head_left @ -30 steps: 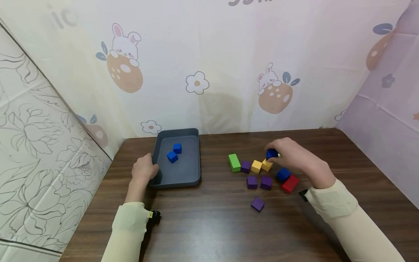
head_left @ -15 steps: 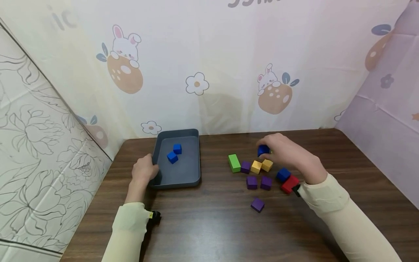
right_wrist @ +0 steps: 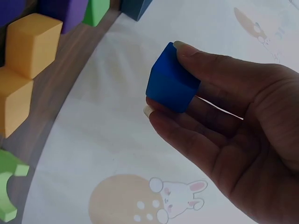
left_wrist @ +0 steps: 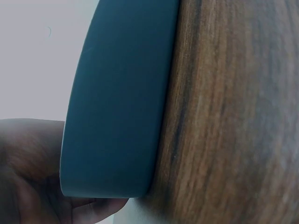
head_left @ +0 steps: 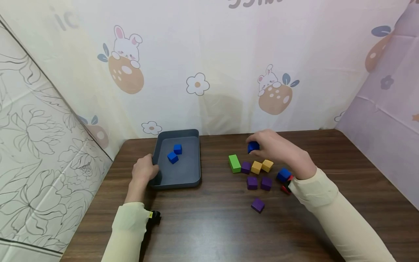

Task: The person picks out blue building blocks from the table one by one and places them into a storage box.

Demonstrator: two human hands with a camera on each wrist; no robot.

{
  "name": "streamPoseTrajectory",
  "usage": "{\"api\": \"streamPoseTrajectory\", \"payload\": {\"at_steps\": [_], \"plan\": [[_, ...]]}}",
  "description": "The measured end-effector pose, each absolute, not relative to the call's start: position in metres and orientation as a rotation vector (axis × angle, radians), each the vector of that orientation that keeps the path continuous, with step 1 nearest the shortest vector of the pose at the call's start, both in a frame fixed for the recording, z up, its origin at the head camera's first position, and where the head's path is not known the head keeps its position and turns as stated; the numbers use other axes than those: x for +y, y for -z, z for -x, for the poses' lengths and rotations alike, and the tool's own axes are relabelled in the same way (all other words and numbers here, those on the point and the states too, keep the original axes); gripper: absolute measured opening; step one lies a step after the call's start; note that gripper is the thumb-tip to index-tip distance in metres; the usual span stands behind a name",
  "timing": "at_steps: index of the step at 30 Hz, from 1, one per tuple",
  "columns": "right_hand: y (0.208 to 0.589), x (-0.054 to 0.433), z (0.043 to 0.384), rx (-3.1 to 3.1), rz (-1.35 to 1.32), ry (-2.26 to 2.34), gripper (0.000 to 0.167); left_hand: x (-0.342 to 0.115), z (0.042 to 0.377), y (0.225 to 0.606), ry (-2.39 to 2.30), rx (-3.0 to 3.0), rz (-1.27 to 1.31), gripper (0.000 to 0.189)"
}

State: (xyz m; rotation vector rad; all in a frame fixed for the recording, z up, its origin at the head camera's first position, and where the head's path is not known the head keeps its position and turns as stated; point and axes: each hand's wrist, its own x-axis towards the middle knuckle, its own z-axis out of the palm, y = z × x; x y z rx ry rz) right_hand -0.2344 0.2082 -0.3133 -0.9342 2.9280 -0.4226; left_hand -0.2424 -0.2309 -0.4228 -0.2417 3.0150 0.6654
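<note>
My right hand (head_left: 273,145) pinches a blue cube (right_wrist: 170,84) between thumb and fingers, raised above the table behind the loose blocks. At the left, my left hand (head_left: 144,170) grips the left wall of a dark grey tray (head_left: 180,174). In the left wrist view the tray's outer side (left_wrist: 117,102) covers part of that hand. Two blue cubes (head_left: 172,157) lie inside the tray. Below the right hand are a green block (head_left: 234,163), two yellow cubes (head_left: 256,167) and several purple cubes (head_left: 252,183).
Near the right sleeve lie another blue block (head_left: 283,175) and a red block (head_left: 286,190), partly covered by the wrist camera. A light green block with a curved cutout (right_wrist: 5,163) shows in the right wrist view. A printed curtain (head_left: 226,72) hangs behind the table.
My right hand has moved left with the blue cube, from over the yellow cubes to behind the purple ones. The left hand and tray have stayed put.
</note>
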Motion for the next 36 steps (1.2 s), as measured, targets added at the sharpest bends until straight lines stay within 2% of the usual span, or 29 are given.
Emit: {"api": "streamPoseTrajectory", "payload": {"at_steps": [22,29,36], "plan": [[0.309,0.166,0.242,2.929,1.104,0.424,0.029,-0.232,0.243,0.42,-0.656,2.988,0.255,0.05],[0.306,0.149,0.239,2.903,1.048,0.455,0.035,-0.231,0.242,0.422,-0.665,2.977,0.273,0.049],[0.302,0.134,0.24,2.882,1.133,0.464,0.028,-0.23,0.241,0.421,-0.664,2.985,0.266,0.05]]}}
